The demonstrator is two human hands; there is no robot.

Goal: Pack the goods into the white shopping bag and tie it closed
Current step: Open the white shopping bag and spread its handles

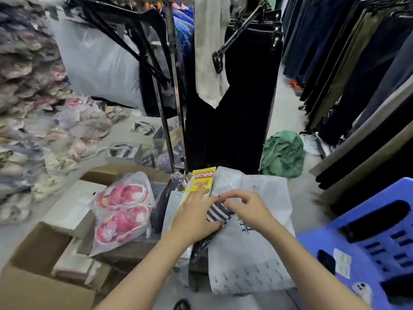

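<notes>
The white shopping bag (250,253) lies flat in front of me, printed with small dark marks. A pack of navy-and-white striped cloth (216,213) in clear wrap sits at the bag's left edge. My left hand (196,217) presses on it from the left, thumb under the pack. My right hand (244,205) pinches the clear wrap from the right. A yellow packet (201,181) lies just beyond my left hand. A dark wrapped item (165,198) sits to its left, and pink children's shoes (123,209) in a clear bag lie further left.
Open cardboard boxes (40,249) with white boxes stand at lower left. A blue plastic stool (368,242) with a phone is at the right. Racks of dark trousers (234,108) hang ahead and right. A green bag (282,153) lies on the floor. Bagged shoes are piled at left.
</notes>
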